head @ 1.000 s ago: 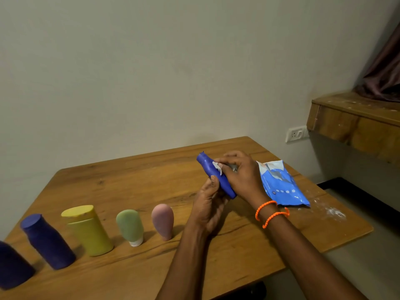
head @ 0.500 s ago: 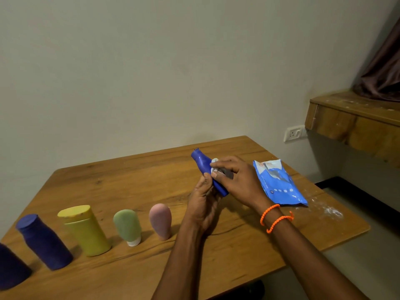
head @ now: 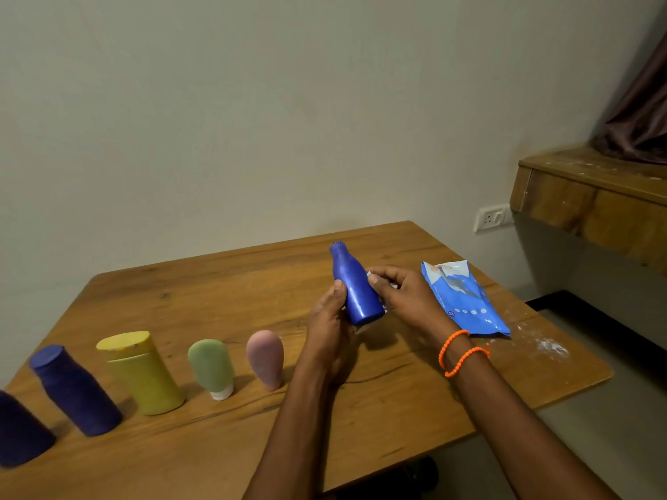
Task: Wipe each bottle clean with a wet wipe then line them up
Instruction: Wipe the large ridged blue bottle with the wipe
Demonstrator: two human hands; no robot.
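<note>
Above the table [head: 216,304], both hands now hold the blue bottle [head: 355,288] nearly upright, right fingers pinching the wipe [head: 371,274].

A: Blue bottle [head: 355,290] is up off the worktop [head: 216,283], near upright, neck tipped a little to the left, glossy, narrow at the top.

B: And the wipe [head: 382,286]?

A: Just a sliver of white showing against the bottle's right side, mostly hidden.

B: The row?

A: Five standing along the front left. Pink bottle [head: 266,359] nearest, then green bottle [head: 211,366] on its white cap, yellow bottle [head: 142,373], purple bottle [head: 74,389], and a dark bottle [head: 18,429] cut off at the edge. All apart, none touching.

B: Wipe pack [head: 463,299]?

A: Flat, blue and white, to the right.
</note>
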